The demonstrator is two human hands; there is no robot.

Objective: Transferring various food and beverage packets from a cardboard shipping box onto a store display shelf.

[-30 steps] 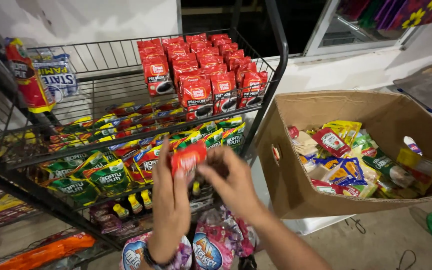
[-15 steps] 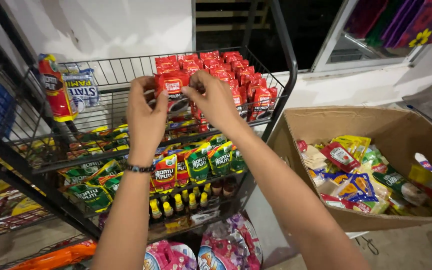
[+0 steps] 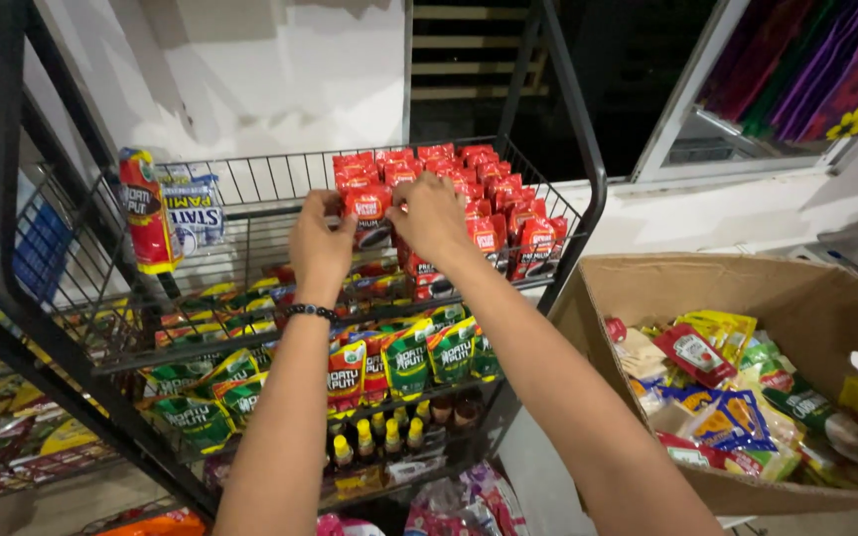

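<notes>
Two hands, left hand [image 3: 318,241] and right hand [image 3: 431,215] pinching red sachet [image 3: 366,206] between them, above top wire shelf [image 3: 280,195]

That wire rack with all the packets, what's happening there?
A person is handling a small red sauce pouch with both hands, the left hand and right hand pinching it over the top tier of the black wire shelf rack, beside rows of matching red pouches. An open brown cardboard box of mixed sachets stands to the right.
</notes>
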